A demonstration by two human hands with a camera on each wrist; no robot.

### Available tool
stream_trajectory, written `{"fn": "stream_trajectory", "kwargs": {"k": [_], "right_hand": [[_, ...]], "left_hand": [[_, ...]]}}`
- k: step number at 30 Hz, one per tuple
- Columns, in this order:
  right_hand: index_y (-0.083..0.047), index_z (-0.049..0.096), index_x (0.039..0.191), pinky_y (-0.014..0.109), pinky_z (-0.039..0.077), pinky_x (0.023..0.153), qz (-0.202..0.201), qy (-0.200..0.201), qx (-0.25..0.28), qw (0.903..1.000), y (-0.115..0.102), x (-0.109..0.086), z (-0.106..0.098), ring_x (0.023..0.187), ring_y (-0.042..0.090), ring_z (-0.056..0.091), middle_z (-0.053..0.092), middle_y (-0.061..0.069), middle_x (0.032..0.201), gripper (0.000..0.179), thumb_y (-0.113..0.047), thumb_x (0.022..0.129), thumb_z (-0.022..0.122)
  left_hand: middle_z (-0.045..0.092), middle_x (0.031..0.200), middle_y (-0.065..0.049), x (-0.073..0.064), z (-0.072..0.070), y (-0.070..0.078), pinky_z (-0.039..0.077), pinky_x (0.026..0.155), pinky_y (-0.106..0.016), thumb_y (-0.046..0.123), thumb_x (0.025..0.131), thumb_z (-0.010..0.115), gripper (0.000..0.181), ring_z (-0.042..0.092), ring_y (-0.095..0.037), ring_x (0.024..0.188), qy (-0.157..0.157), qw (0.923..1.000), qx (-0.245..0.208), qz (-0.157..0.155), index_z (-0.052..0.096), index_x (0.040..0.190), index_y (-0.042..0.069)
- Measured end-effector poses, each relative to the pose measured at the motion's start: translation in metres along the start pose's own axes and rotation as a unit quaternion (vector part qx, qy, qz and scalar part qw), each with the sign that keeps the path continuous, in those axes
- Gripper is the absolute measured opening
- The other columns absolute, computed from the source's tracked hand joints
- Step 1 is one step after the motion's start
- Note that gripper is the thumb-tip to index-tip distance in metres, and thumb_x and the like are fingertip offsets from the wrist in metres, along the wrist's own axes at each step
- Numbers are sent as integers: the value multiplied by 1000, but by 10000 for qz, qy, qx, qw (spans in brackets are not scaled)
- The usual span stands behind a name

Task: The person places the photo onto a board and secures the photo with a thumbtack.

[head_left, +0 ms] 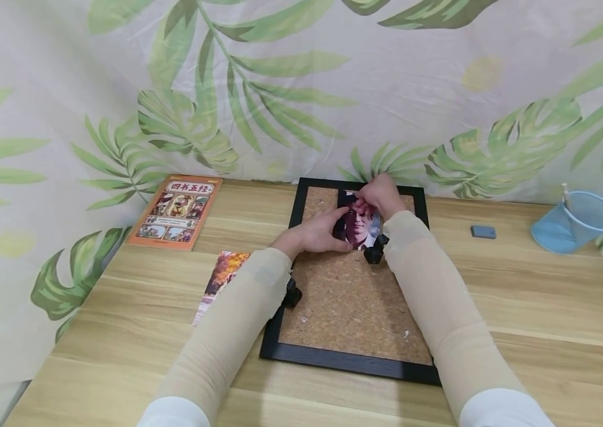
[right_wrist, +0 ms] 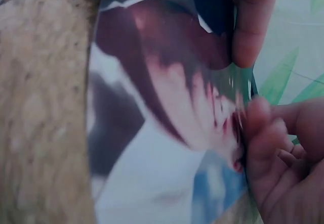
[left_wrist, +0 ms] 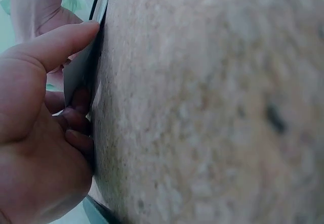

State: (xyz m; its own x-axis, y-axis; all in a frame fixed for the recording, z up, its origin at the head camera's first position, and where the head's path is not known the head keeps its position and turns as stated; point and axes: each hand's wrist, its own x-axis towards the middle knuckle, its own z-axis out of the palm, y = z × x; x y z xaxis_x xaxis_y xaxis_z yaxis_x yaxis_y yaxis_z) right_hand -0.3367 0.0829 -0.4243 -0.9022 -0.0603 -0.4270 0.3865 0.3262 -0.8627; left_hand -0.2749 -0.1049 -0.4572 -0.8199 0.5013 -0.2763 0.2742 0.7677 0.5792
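Sleeves (head_left: 450,302): lower frame.
Photo (head_left: 359,231): upper centre, on corkboard (head_left: 344,302), long axis up-frame.
Left hand (head_left: 319,232): spread, touching photo's left side.
Right hand (head_left: 380,194): at top end, fingertips bunched; hold cannot be told.

The right hand (head_left: 378,197) hides part of the photo (head_left: 357,232); the left sleeve (head_left: 226,335) covers much of a second photo (head_left: 222,271). The book's smaller lettering (head_left: 166,223) is unreadable. The left wrist view blurs the cork (left_wrist: 202,107).

Orange book (head_left: 177,213) at left, small blue block (head_left: 483,232) near light-blue cup (head_left: 557,228), leaf-print backdrop (head_left: 290,95)
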Motion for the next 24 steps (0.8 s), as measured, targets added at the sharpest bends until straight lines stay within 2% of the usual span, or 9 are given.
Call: {"fn": "stream_trajectory", "kwargs": {"k": [3, 7, 10, 13, 16, 20, 22, 24], "right_hand": [[3, 67, 84, 24, 48, 41, 51, 141, -198, 9997, 6, 3, -1, 39, 10, 58, 63, 0, 51, 23, -9, 104, 70], [2, 64, 85, 25, 48, 39, 42, 284, -186, 9994, 9, 3, -2, 36, 10, 55, 59, 0, 48, 24, -12, 103, 74], [3, 64, 85, 26, 49, 39, -25, 294, -187, 9994, 9, -1, -4, 36, 10, 56, 60, 1, 49, 23, -10, 103, 71], [7, 66, 91, 25, 51, 42, -108, 207, -179, 9996, 11, -8, -8, 38, 10, 58, 62, 1, 52, 21, -8, 105, 67], [8, 66, 100, 25, 52, 45, -165, 35, -32, 9999, 13, -15, -14, 43, 11, 60, 64, 2, 58, 18, -8, 107, 64], [5, 61, 108, 24, 53, 48, -284, -208, -36, 9994, 16, -26, -22, 49, 10, 61, 64, 1, 64, 18, -13, 109, 62], [4, 60, 110, 23, 53, 49, -362, -272, -188, 9988, 18, -31, -27, 51, 9, 61, 64, 1, 66, 20, -16, 110, 61], [5, 59, 113, 23, 53, 49, -488, -298, -386, 9976, 21, -37, -32, 52, 9, 61, 64, 2, 67, 22, -17, 111, 60]], "left_hand": [[24, 178, -22, -5, 0, 7, 20, 136, -51, 41, 93, 81, 102, 18, -40, 167, 52, 9998, 188, -107, 25, 172, 9], [34, 172, -19, -8, 3, 14, 30, 132, -51, 52, 93, 79, 100, 30, -37, 162, 146, 9970, 636, -409, 30, 172, 15], [39, 167, -17, -1, 8, 11, 38, 127, -51, 60, 91, 79, 102, 37, -35, 156, 172, 9935, 968, -567, 31, 172, 20], [43, 163, -17, -1, 10, 9, 41, 124, -49, 63, 90, 78, 104, 42, -33, 153, 281, 9921, 1121, -483, 31, 172, 18], [44, 165, -20, -3, 11, 1, 40, 125, -50, 63, 91, 77, 104, 43, -36, 154, 468, 9939, 961, -288, 32, 170, 12], [46, 166, -22, -31, -2, 6, 40, 126, -53, 53, 97, 75, 95, 47, -36, 153, 695, 9966, 440, -67, 35, 168, 5], [55, 155, -23, -49, -11, 11, 46, 118, -51, 47, 100, 74, 89, 56, -35, 139, 746, 9971, 137, 36, 35, 167, 3], [62, 136, -21, -65, -17, 14, 51, 105, -47, 42, 101, 74, 86, 62, -30, 119, 825, 9963, -155, 175, 35, 167, 1]]}}
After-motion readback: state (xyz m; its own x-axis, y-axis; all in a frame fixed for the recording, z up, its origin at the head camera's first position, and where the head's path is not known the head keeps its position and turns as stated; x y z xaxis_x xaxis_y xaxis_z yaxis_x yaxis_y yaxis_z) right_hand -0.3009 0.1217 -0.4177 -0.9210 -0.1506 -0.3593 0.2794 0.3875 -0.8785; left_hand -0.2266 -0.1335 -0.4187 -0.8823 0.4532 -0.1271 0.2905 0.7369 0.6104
